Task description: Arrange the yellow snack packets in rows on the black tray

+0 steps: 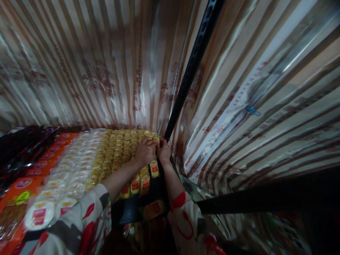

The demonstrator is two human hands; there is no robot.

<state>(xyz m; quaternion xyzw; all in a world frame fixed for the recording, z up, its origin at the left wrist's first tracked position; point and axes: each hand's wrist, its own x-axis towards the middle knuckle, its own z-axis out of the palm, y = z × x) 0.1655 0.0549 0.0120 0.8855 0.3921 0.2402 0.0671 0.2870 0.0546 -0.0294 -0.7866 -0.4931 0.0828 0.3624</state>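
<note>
Rows of small yellow wrapped packets (117, 141) with red-and-white labels stand close together on a dark shelf (130, 210). At the far right corner of these rows, my left hand (145, 152) lies over the packets with its fingers curled around one. My right hand (164, 151) is close beside it, next to the black post, its fingers pinched on the packet at the end of the row. The fingers of both hands partly hide what they hold. Nearer to me, a single yellow packet (154, 169) stands just below my hands.
Left of the yellow rows are clear-wrapped round white packs (39, 215), orange bags (22, 187) and dark shiny packages (21, 145). A black perforated post (190, 78) rises at the corner. Pleated printed sheeting (114, 71) hangs behind and to the right. A dark bar (239, 198) crosses the lower right.
</note>
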